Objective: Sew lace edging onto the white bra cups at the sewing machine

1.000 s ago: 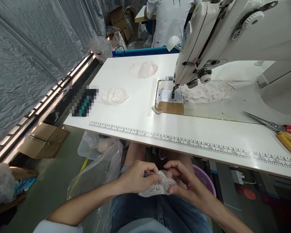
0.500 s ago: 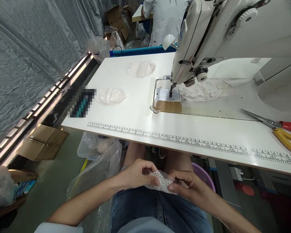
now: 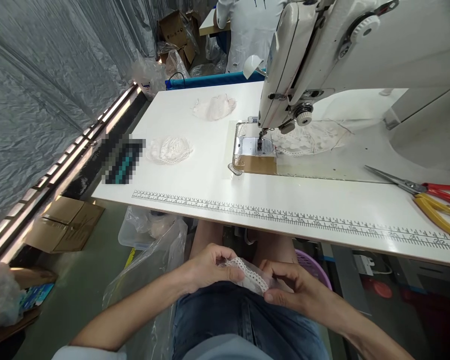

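Note:
Over my lap, a small piece of white lace fabric (image 3: 252,276) with a scalloped, holed edge is stretched between both hands. My left hand (image 3: 218,267) pinches its left end between thumb and fingers. At the other end, my right hand (image 3: 287,285) grips the lace the same way. Above them on the white table stands a sewing machine (image 3: 288,75), its needle area (image 3: 260,142) bare of cloth. More lace (image 3: 307,138) lies under the machine's arm, right of the needle. Two other lace pieces, one nearer (image 3: 170,150) and one farther (image 3: 215,107), lie on the left side of the table.
Scissors (image 3: 416,190) with red and yellow handles lie at the table's right. A printed ruler (image 3: 270,212) runs along the front edge. Below are a clear plastic bin (image 3: 131,232), a purple basket (image 3: 315,267) and a cardboard box (image 3: 65,225). Another person (image 3: 251,35) sits beyond the table.
The lace has turned slightly in my fingers, so more of its scalloped edge shows. Both hands keep their grip. The camera view has shifted a little.

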{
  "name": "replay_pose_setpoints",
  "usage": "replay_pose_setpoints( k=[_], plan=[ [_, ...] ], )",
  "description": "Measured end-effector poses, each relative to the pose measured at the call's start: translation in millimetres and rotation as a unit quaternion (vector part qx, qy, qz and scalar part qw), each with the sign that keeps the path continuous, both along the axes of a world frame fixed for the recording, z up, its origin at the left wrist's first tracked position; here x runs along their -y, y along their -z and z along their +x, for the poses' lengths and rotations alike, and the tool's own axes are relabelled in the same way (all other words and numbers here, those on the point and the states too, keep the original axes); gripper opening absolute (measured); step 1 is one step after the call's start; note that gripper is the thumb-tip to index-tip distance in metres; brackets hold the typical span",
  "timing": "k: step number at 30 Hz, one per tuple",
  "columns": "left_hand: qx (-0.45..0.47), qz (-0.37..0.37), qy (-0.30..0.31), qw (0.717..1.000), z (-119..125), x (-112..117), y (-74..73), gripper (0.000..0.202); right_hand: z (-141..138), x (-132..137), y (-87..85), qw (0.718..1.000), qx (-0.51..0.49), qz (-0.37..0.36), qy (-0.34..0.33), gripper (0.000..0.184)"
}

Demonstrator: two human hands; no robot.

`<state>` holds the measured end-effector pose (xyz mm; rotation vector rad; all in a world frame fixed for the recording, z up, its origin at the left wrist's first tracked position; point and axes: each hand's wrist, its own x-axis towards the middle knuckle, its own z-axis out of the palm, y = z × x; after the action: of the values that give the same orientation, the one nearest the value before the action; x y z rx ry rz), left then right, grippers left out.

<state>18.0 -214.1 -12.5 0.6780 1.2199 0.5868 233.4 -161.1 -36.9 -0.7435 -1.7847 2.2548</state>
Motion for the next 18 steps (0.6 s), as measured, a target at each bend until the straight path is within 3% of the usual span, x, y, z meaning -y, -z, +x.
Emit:
replay_pose_setpoints(
  k=[11,18],
  plan=[
    [-0.013,-0.017,0.005,1.000,1.9,4.2,0.0,0.043,-5.0,2.9,-0.2,0.999,0.024,-0.028,0.013,0.029],
    [-0.038,0.032,0.015,0.999,3.7,6.5,-0.3,0.033,-3.6,4.8,0.4,0.999,0.030,0.002,0.034,0.031]
  ],
)
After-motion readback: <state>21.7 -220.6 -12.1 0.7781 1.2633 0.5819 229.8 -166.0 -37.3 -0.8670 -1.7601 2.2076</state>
